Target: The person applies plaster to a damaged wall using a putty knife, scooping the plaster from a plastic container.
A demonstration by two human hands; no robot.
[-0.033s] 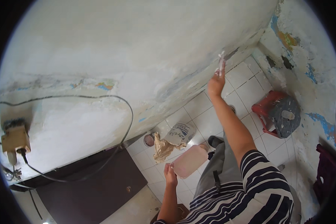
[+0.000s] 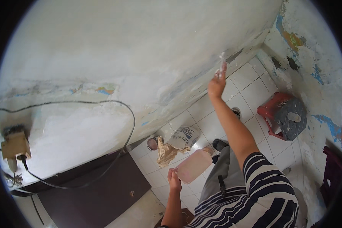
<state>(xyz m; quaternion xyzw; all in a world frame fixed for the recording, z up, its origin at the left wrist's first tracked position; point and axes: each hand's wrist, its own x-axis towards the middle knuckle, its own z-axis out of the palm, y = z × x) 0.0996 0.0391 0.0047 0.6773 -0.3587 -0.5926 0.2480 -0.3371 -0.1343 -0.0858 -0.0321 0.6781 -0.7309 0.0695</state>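
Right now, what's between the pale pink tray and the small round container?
In the head view, crumpled brown paper shows between the tray and the container.

From my position, illumination is soft and diffuse: the wall (image 2: 76,140) reads brightest at lower left, dimmer rightward; floor tiles (image 2: 250,85) show faint glare; straight edges bow toward a black surround
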